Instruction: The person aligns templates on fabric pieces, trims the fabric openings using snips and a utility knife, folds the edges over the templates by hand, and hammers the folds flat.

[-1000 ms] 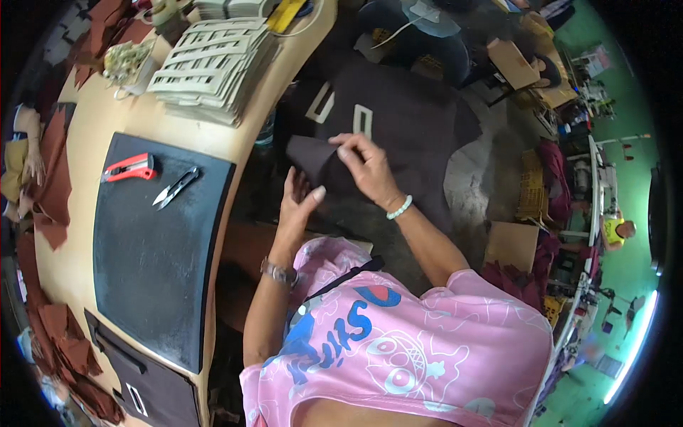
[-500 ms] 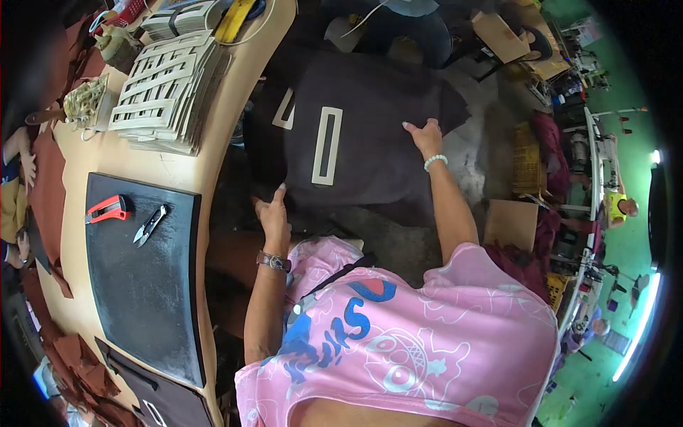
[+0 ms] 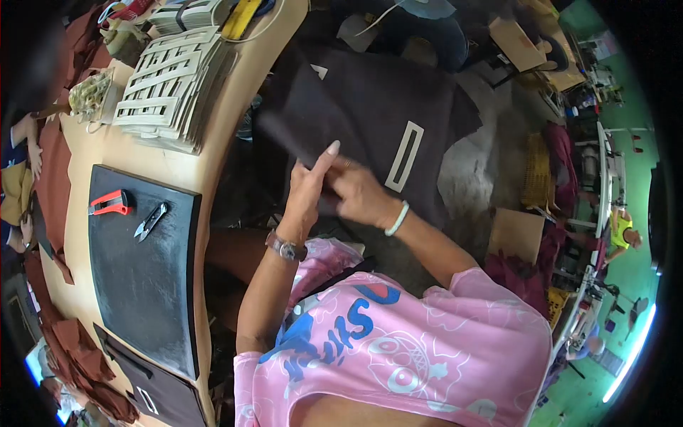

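Note:
A dark brown sheet of fabric or leather (image 3: 363,92) hangs in front of me, its left part folded over. On it lies a cream rectangular frame strip (image 3: 404,156) with a long slot. The corner of a second cream strip (image 3: 319,71) peeks out behind the fold. My left hand (image 3: 304,196), with a watch at the wrist, is closed on the sheet's near edge, thumb up. Against it, my right hand (image 3: 363,196), wearing a bead bracelet, has its fingers curled at the same edge. Its fingertips are partly hidden.
On the table at left lies a black mat (image 3: 142,285) with a red cutter (image 3: 112,203) and thread snips (image 3: 151,220). Behind it stands a stack of cream slotted pieces (image 3: 167,89). Another person's hands show at the far left. A cardboard box (image 3: 517,235) stands at right.
My right hand has moved left from the sheet's far right side to meet my left hand. The sheet has shifted and its left part now folds over, covering most of the second strip.

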